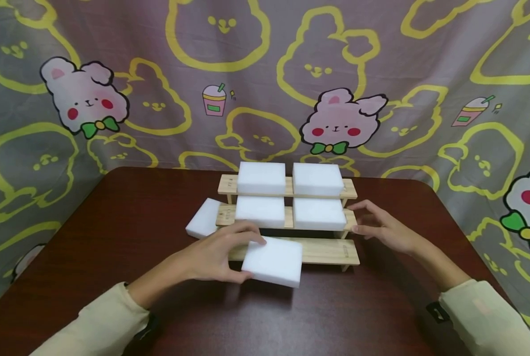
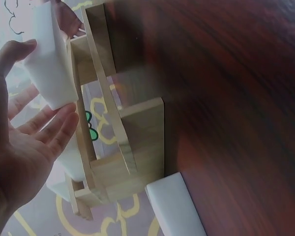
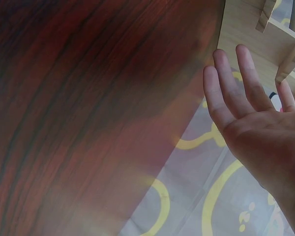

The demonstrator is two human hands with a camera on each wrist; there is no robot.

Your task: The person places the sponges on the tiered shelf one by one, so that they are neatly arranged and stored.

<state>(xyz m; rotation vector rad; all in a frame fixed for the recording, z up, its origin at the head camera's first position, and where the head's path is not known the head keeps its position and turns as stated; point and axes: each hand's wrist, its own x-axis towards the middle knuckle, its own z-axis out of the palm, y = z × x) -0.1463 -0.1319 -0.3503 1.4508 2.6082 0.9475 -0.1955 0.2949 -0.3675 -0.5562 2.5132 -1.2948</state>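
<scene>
My left hand [image 1: 218,252] holds a white foam block [image 1: 274,262] by its left end, between the thumb and the other fingers. That block is slightly tilted, over the front edge of the lowest step [image 1: 329,251] of a three-tier wooden stand. In the left wrist view the block [image 2: 49,59] is close to the stand's slats [image 2: 108,98]. My right hand [image 1: 387,227] is beside the right end of the middle step [image 1: 349,217], fingers extended; it appears to touch the wood. In the right wrist view the right hand [image 3: 265,123] carries nothing.
Two white blocks [image 1: 261,178] [image 1: 317,179] sit on the top step, and two more [image 1: 259,211] [image 1: 319,212] on the middle one. Another block [image 1: 204,218] lies on the dark wooden table [image 1: 113,237], left of the stand. A patterned curtain [image 1: 256,89] hangs behind.
</scene>
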